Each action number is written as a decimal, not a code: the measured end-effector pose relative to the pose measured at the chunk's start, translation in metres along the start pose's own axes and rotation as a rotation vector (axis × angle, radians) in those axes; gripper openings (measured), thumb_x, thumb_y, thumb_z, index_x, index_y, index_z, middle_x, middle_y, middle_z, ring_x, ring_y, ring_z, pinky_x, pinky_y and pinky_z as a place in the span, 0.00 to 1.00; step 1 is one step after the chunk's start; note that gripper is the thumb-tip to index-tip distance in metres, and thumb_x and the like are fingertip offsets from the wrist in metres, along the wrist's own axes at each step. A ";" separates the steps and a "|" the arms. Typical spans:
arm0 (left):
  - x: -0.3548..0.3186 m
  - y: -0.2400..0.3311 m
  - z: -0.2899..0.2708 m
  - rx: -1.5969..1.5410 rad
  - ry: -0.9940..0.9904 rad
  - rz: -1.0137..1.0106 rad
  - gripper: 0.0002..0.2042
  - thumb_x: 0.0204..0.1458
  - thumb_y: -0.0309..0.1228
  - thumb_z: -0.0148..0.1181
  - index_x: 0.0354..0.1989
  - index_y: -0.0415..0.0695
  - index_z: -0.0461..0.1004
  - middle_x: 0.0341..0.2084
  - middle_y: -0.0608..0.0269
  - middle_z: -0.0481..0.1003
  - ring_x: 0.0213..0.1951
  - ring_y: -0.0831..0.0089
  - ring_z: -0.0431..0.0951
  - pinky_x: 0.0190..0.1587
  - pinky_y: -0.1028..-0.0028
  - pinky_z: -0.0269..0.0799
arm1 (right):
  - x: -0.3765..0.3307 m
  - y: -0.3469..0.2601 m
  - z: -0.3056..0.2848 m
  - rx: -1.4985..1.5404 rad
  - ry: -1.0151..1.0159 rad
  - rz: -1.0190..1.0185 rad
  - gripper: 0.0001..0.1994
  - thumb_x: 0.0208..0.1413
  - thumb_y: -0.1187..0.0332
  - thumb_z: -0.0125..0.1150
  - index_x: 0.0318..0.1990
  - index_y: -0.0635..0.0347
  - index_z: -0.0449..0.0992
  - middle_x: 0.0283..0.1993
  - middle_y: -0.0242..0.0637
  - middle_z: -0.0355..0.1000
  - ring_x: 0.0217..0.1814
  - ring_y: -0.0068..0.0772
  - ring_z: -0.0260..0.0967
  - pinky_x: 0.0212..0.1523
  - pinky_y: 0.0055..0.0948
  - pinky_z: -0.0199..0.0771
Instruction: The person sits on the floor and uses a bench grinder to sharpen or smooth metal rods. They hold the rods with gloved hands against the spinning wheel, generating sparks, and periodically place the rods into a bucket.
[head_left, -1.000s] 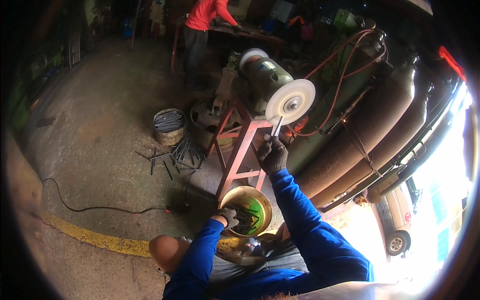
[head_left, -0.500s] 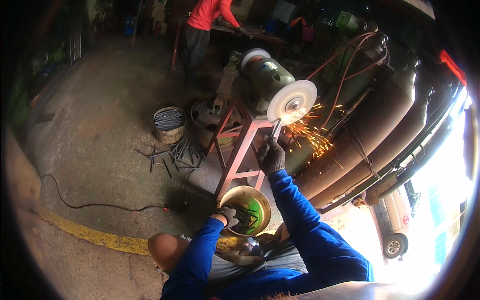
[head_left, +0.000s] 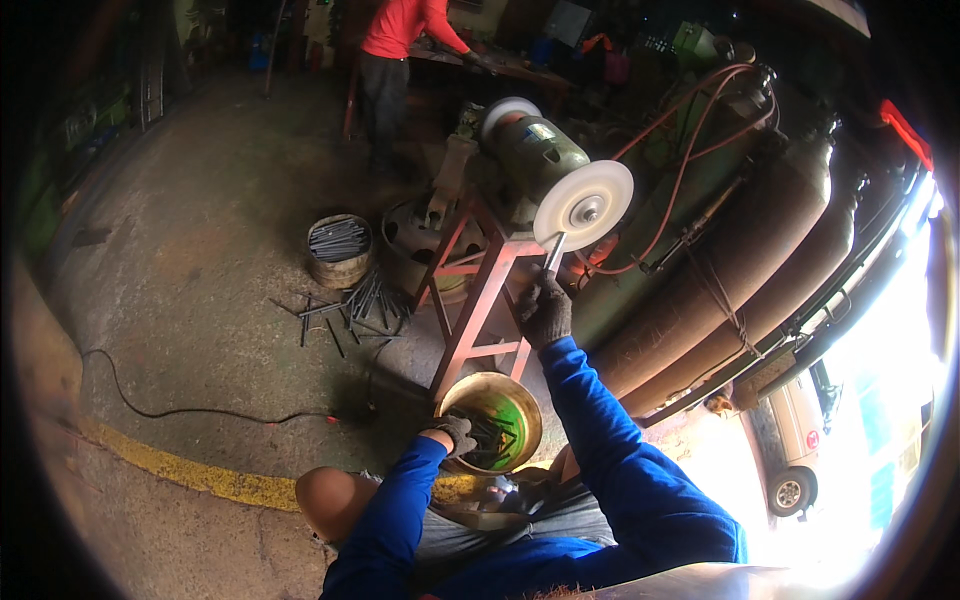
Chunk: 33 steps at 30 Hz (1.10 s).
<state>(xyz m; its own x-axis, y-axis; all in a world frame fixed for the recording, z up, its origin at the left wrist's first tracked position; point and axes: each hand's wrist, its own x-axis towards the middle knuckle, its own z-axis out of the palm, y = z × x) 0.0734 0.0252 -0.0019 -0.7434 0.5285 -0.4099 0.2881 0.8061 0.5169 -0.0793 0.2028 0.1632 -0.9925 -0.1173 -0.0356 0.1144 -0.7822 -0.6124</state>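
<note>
My right hand (head_left: 546, 313), in a dark knitted glove, grips a short metal rod (head_left: 555, 252). The rod points up at the lower edge of the white grinding wheel (head_left: 583, 207) on the bench grinder (head_left: 540, 150); whether it touches the wheel I cannot tell. No sparks show. Also gloved, my left hand (head_left: 457, 434) is closed at the left side of a bucket (head_left: 531, 410) in front of me. Its fingertips are hidden inside, beside several dark rods (head_left: 492, 438). What they hold, I cannot make out.
A red metal stand (head_left: 482, 310) carries the grinder. Left of it stands a tub (head_left: 338, 272) of dark rods, with loose rods (head_left: 372, 305) on the floor. Large gas cylinders (head_left: 740, 250) and red hoses are at right. Beyond, a person in red (head_left: 405, 30) leans over a workbench. A cable (head_left: 200, 410) crosses the floor.
The orange sparks at the wheel have stopped. My right hand and the rod have barely shifted; my left hand stays at the bucket. The person in red has moved slightly left.
</note>
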 end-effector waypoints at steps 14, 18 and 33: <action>0.003 -0.008 0.007 -0.013 0.016 0.011 0.23 0.50 0.49 0.53 0.48 0.45 0.73 0.49 0.46 0.73 0.53 0.50 0.71 0.56 0.58 0.66 | 0.004 0.011 -0.031 -1.476 0.063 -0.774 0.12 0.57 0.70 0.48 0.48 0.60 0.69 0.26 0.37 0.69 0.27 0.29 0.71 0.26 0.30 0.71; 0.012 0.005 0.002 0.005 0.027 0.045 0.23 0.50 0.49 0.53 0.49 0.45 0.72 0.49 0.46 0.72 0.53 0.50 0.71 0.56 0.57 0.66 | 0.038 -0.018 -0.085 -0.912 -0.048 -0.596 0.13 0.54 0.70 0.50 0.47 0.62 0.69 0.29 0.43 0.71 0.29 0.40 0.72 0.29 0.33 0.72; 0.008 -0.001 0.005 0.024 0.031 0.024 0.24 0.50 0.49 0.53 0.48 0.43 0.73 0.48 0.44 0.73 0.53 0.50 0.72 0.55 0.57 0.66 | -0.007 0.012 0.004 -0.824 -0.089 -0.478 0.11 0.62 0.61 0.49 0.42 0.59 0.71 0.28 0.29 0.70 0.29 0.24 0.69 0.29 0.25 0.70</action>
<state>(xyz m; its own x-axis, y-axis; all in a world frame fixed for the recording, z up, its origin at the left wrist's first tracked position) 0.0697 0.0300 -0.0094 -0.7542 0.5394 -0.3745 0.3197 0.7998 0.5081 -0.0707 0.1920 0.1587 -0.9153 0.0302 0.4017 -0.4027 -0.0869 -0.9112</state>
